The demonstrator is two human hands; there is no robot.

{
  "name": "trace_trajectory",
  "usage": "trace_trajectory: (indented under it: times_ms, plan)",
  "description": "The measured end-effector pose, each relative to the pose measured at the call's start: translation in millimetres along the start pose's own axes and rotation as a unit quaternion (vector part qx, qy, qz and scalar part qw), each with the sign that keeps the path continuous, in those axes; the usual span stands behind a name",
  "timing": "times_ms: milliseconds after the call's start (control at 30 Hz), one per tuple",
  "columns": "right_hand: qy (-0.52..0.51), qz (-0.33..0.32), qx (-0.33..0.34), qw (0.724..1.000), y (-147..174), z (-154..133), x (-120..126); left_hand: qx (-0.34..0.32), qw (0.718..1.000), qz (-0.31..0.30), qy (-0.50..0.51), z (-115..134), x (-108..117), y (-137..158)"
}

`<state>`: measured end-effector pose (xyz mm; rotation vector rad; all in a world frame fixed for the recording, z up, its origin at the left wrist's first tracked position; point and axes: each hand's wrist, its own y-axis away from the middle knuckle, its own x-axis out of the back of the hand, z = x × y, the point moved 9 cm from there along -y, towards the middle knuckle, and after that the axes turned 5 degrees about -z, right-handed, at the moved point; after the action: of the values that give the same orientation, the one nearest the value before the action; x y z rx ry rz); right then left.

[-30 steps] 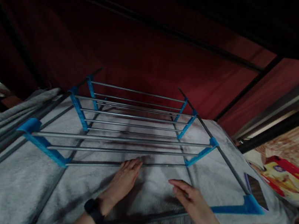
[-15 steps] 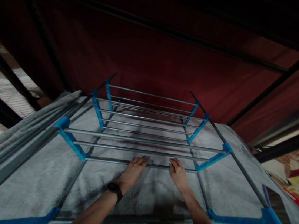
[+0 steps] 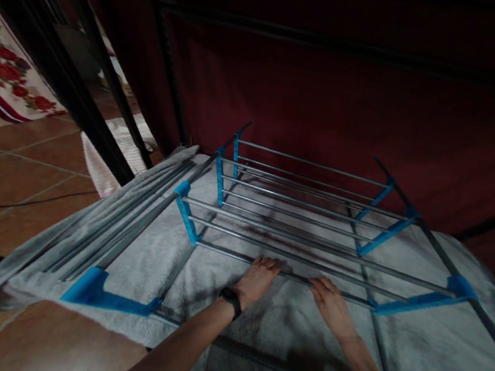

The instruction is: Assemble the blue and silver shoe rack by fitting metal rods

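Observation:
A partly assembled rack of grey metal tubes with blue plastic connectors lies on a grey blanket (image 3: pixel 144 257). My left hand (image 3: pixel 259 277), with a black band on the wrist, has its fingers curled over the lowest crossing metal tube (image 3: pixel 294 276) of the nearest tier. Just to the right, my right hand (image 3: pixel 328 300) also has its fingers over that tube; its fingertips are partly hidden behind it. A blue connector (image 3: pixel 187 220) takes the tubes' left ends, and another blue connector (image 3: pixel 426 299) takes the right ends.
Several loose grey tubes (image 3: pixel 114 234) lie along the blanket's left side. Nearest me at the left is a blue corner connector (image 3: pixel 105 294). A dark red curtain (image 3: pixel 315 103) hangs behind, with black frame bars. Tiled floor (image 3: pixel 20 176) and a striped cloth (image 3: pixel 110 155) show at left.
The view has turned left, bringing the loose tubes and tiled floor into sight. My right hand has come onto the tube; my left hand stays on it.

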<state>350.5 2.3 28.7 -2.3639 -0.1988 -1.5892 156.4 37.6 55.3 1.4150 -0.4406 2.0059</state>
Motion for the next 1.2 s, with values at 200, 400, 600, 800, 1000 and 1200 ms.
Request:
trace_trajectory:
  times_ms: [200, 400, 600, 800, 1000, 1200]
  plan:
    - [0.034, 0.017, -0.021, 0.999, -4, -11, 14, 0.018, 1.000, 0.010, -0.021, -13, -1, 3]
    - [0.035, 0.011, -0.035, 0.999, -11, -16, 26, 0.014, 1.000, 0.005, -0.028, -17, 0, -4]
    - [0.018, -0.005, -0.039, 0.999, -10, -9, 19, 0.020, 0.999, -0.016, -0.047, -17, -4, -6]
    - [0.041, -0.039, -0.049, 0.997, -2, 1, -1, 0.022, 0.998, -0.016, -0.060, -18, -12, -4]
    - [0.044, -0.057, -0.046, 0.996, -2, 5, -1, 0.022, 0.998, -0.012, -0.064, -17, -10, -5]
    - [0.040, -0.054, -0.029, 0.997, -5, 7, 0, 0.024, 0.997, 0.001, -0.067, -18, -10, -7]
